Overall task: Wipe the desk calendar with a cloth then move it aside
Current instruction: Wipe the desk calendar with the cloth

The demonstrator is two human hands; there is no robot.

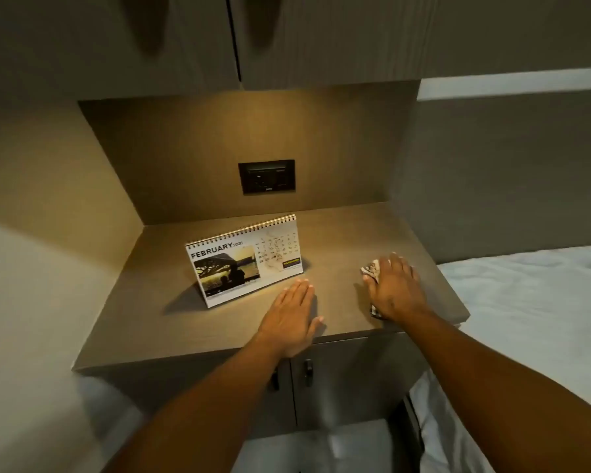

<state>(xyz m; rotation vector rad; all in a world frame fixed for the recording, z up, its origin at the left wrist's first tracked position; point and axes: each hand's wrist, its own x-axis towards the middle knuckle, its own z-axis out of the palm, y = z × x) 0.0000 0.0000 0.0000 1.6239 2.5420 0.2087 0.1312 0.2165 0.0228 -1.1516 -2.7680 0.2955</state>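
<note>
The desk calendar (244, 264) stands upright on the cabinet top (151, 322). Just before its right end, the left hand (292, 315) lies flat with fingers straight. Further right of it, the right hand (394, 290) presses the cloth (371, 268), fingers seemingly straight.

Left hand (292, 314) flat near calendar (243, 264), right hand (394, 290) pressing cloth (371, 268)

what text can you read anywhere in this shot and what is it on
"FEBRUARY": bold heading on the desk calendar
"2026": small, right after that heading, slightly blurred
Date grid: numbers too small to read
Yellow label under the grid: blurred, unreadable
Wall socket: marking too small to read
</note>
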